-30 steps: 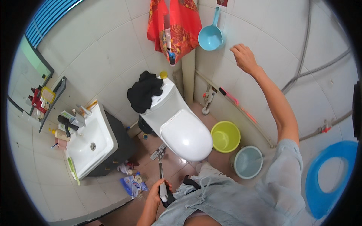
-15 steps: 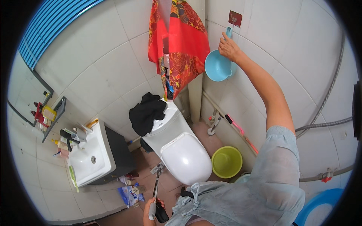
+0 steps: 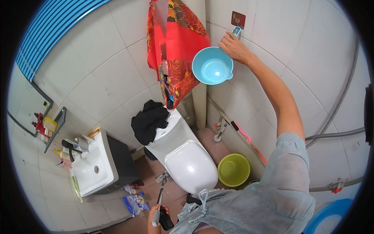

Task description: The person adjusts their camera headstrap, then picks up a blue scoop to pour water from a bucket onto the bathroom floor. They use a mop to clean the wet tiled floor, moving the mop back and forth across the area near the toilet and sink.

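Observation:
High at the right wall, my right hand (image 3: pixel 234 48) is closed around the handle of a light blue water dipper (image 3: pixel 212 66). The dipper's handle end reaches up to the dark red adhesive hook (image 3: pixel 238 19); whether it still touches the hook I cannot tell. Its bowl faces me in front of the red patterned bag (image 3: pixel 189 43). Low down, my left hand (image 3: pixel 153 218) grips a thin metal rod with a grey handle (image 3: pixel 156 216). A black rounded piece (image 3: pixel 166 221) sits against that handle, and the rod's small grey head (image 3: pixel 162 178) is near the floor.
A white toilet (image 3: pixel 191 165) stands in the middle, a black cloth (image 3: pixel 150 123) over its tank. Beside it is a yellow-green bucket (image 3: pixel 233 170). The washbasin (image 3: pixel 87 177) is at left. A grey hose (image 3: pixel 343 93) hangs at right; a blue basin (image 3: pixel 327 216) is lower right.
My right hand has tilted the dipper away from the wall, swinging its bowl left and toward me. The view has shifted slightly. My left hand keeps its grip on the rod.

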The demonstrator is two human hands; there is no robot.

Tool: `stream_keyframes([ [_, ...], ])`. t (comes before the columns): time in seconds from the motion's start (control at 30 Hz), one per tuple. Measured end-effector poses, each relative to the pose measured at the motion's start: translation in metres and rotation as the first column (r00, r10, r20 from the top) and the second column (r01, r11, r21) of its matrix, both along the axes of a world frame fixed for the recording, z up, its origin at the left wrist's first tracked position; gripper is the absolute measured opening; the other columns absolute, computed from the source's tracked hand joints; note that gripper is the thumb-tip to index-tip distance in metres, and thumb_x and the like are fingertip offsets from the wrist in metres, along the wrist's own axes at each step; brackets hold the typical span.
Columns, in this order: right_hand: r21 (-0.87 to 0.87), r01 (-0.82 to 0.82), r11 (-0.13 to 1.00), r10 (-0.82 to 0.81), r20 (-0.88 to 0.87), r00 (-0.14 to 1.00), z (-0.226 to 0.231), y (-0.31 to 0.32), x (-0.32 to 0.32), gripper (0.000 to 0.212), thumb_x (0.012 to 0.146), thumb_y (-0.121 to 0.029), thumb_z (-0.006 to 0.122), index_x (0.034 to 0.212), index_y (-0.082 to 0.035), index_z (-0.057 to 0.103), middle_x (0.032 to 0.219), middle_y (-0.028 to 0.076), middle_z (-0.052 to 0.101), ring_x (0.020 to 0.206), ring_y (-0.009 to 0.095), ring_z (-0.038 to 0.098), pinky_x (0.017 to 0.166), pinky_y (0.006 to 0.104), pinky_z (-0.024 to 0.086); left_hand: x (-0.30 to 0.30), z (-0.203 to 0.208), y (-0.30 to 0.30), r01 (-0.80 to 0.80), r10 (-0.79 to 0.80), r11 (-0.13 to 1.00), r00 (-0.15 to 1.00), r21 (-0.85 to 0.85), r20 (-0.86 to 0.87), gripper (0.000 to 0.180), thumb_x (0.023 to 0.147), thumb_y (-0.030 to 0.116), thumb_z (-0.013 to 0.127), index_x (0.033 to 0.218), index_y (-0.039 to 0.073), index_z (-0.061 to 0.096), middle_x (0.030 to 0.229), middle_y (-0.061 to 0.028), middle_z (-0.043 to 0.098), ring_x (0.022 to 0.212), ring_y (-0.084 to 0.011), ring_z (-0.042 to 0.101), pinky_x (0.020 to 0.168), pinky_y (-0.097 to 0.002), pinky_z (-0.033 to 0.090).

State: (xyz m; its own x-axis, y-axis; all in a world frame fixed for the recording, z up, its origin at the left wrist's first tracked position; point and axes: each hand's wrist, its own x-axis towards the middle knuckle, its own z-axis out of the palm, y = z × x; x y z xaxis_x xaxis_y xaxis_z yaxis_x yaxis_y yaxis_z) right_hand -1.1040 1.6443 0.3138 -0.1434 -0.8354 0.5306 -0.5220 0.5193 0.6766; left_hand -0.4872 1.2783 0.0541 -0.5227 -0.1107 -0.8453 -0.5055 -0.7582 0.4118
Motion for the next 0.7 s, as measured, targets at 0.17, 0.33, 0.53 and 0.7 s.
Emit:
stream_keyframes([
  [0.17,0.003,-0.029,1.0,0.029,0.032,0.999,0.006,-0.008,-0.001,0.004,0.078,-0.008,0.05,0.078,-0.007,0.047,0.076,0.007,0.05,0.084,0.022,0.053,0.1,0.0428,0.034,0.005,-0.009,-0.005,0.014,-0.014,1.0,0.999,0.019,-0.035,0.037,0.078,0.035,0.052,0.081,-0.001,0.06,0.071,-0.0217,0.057,0.064,-0.0325,0.056,0.059,-0.0444,0.049],
  [0.33,0.053,-0.11,0.993,0.107,0.053,0.993,0.007,-0.017,0.003,0.002,0.078,-0.008,0.051,0.078,-0.008,0.048,0.078,0.006,0.052,0.087,0.022,0.054,0.099,0.0426,0.035,0.011,-0.013,-0.006,-0.022,0.025,0.992,0.999,0.121,-0.027,0.038,0.076,0.036,0.054,0.082,-0.001,0.06,0.072,-0.0216,0.057,0.065,-0.0325,0.056,0.059,-0.0436,0.048],
  [0.53,0.034,0.024,0.999,-0.021,-0.081,0.996,0.014,-0.015,0.019,0.004,0.078,-0.009,0.051,0.081,-0.008,0.05,0.081,0.005,0.054,0.088,0.02,0.054,0.099,0.0401,0.035,0.012,-0.004,0.001,0.001,0.001,1.0,0.998,-0.022,0.057,0.035,0.075,0.035,0.056,0.08,0.001,0.058,0.074,-0.0197,0.058,0.064,-0.0307,0.057,0.058,-0.0433,0.048],
  [0.7,-0.093,-0.109,0.99,0.105,-0.049,0.993,0.025,-0.016,0.015,0.005,0.077,-0.011,0.051,0.081,-0.008,0.05,0.08,0.006,0.054,0.088,0.022,0.054,0.098,0.0368,0.036,0.01,0.004,-0.002,0.11,-0.11,0.994,0.994,-0.004,-0.006,0.034,0.076,0.035,0.054,0.079,0.001,0.058,0.074,-0.0194,0.058,0.064,-0.0299,0.056,0.059,-0.0428,0.048],
])
